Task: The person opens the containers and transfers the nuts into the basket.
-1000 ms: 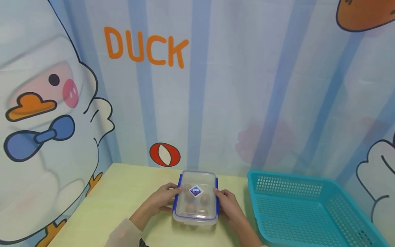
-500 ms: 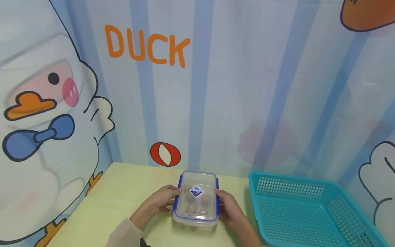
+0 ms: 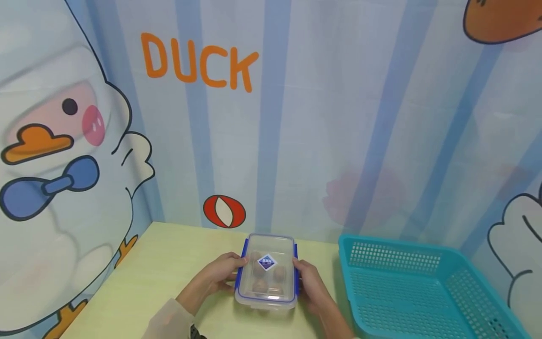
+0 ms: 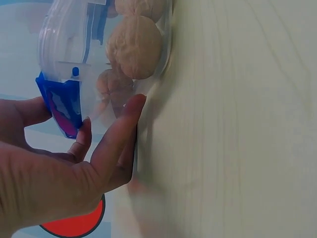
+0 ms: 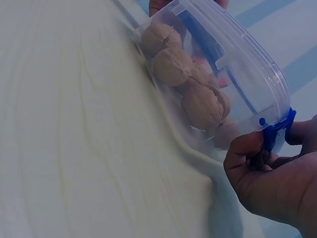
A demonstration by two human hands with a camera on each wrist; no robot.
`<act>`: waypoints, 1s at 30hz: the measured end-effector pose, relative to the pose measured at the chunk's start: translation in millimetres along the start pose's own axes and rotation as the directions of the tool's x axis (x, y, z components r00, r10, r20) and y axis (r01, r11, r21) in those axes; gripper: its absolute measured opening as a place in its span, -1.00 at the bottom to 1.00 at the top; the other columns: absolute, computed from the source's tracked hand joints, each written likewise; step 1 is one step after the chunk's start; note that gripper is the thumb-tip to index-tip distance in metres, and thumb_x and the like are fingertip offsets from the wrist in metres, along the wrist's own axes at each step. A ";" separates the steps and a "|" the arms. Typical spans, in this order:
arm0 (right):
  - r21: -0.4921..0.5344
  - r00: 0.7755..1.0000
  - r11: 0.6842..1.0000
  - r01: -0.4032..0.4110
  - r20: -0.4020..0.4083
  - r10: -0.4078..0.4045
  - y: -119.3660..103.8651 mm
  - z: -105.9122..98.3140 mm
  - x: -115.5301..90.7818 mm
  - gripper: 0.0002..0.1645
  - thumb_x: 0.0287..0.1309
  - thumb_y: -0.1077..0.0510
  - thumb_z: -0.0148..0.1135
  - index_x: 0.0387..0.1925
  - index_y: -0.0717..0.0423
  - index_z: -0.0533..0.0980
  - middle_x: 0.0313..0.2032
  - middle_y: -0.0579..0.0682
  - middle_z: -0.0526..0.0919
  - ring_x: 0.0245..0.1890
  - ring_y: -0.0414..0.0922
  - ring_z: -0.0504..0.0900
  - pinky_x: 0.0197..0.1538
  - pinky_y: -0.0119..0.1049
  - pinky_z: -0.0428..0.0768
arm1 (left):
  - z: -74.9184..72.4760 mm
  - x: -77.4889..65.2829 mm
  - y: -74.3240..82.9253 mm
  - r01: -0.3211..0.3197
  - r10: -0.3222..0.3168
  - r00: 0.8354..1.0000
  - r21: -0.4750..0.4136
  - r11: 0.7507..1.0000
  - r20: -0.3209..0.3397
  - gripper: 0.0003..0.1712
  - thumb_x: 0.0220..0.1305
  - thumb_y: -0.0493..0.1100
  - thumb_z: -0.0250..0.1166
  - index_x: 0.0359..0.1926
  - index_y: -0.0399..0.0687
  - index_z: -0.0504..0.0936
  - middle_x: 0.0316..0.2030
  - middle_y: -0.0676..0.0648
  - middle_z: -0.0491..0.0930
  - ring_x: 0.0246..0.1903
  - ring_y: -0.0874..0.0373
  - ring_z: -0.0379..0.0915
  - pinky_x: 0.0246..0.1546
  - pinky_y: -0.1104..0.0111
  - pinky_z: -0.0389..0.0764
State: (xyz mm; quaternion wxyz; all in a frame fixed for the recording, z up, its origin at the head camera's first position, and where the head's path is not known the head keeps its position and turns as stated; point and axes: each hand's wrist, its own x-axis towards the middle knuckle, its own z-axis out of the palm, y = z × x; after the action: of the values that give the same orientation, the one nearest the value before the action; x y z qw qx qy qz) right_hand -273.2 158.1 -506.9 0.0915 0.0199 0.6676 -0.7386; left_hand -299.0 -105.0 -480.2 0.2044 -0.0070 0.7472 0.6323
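A clear plastic food container (image 3: 271, 292) with a lid, blue side latches and a diamond-shaped label is at the middle of the yellow table. Several walnuts (image 5: 203, 106) lie inside it, visible through its wall. My left hand (image 3: 213, 275) grips its left side, the thumb on the blue latch (image 4: 62, 104) and other fingers lower along the wall. On the opposite side, my right hand (image 3: 313, 285) holds the container, with thumb and fingers about the right latch (image 5: 277, 129). The latch flaps are partly hidden by the fingers.
A turquoise plastic basket (image 3: 398, 296) with perforated walls stands on the table to the right of my right hand. Behind the pale yellow table (image 3: 169, 254) hangs a striped, duck-printed curtain (image 3: 313, 117), which also covers the left side.
Both hands keep their hold on the container's sides. The whole head view has shifted very slightly; otherwise nothing has visibly moved.
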 end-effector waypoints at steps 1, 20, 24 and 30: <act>-0.005 1.000 1.000 0.001 0.002 -0.001 -0.2 0.6 -0.1 -0.46 0.68 -0.09 -0.15 0.13 0.34 0.42 -0.14 0.07 0.65 -0.16 -0.07 0.66 -0.10 -0.16 0.69 | -0.4 0.0 -0.5 0.000 0.000 1.000 0.000 1.000 0.000 -0.54 0.62 0.00 0.17 0.19 -0.33 0.44 0.09 -0.25 0.65 0.04 -0.15 0.68 -0.19 0.06 0.74; -0.055 1.000 0.998 0.023 -0.010 -0.023 -4.5 7.0 -2.6 -0.40 0.71 -0.05 -0.27 0.26 0.45 0.33 -0.09 0.13 0.61 -0.06 -0.04 0.63 0.04 -0.14 0.63 | -0.5 -0.8 2.7 -0.008 0.009 1.000 0.043 0.999 -0.011 -0.56 0.61 -0.01 0.19 0.17 -0.31 0.44 0.08 -0.25 0.64 0.07 -0.23 0.66 -0.21 0.00 0.75; -0.078 0.999 0.997 0.019 -0.024 -0.021 -4.8 7.0 -2.7 -0.34 0.71 -0.05 -0.30 0.36 0.48 0.28 0.04 0.23 0.60 0.08 0.05 0.63 0.19 0.02 0.61 | 2.2 -0.5 4.7 -0.007 0.009 1.000 0.077 0.997 -0.029 -0.51 0.60 0.00 0.20 0.21 -0.36 0.43 0.09 -0.28 0.63 0.11 -0.32 0.62 -0.19 -0.07 0.76; -0.031 0.999 0.999 -0.022 -0.049 0.020 -2.9 6.3 -3.0 -0.25 0.69 -0.04 -0.37 0.51 0.55 0.08 0.32 0.42 0.41 0.31 0.23 0.46 0.41 0.22 0.39 | 2.4 -1.4 6.4 -0.003 0.006 0.999 0.077 0.997 -0.043 -0.48 0.61 -0.01 0.19 0.24 -0.41 0.41 0.11 -0.31 0.61 0.13 -0.35 0.60 -0.17 -0.08 0.76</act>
State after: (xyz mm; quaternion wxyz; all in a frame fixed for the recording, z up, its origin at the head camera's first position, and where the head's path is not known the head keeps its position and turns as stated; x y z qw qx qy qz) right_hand -270.1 152.4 -502.9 0.0833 0.0436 0.6808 -0.7264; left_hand -298.7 -101.8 -474.0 0.1869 -0.0111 0.7753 0.6032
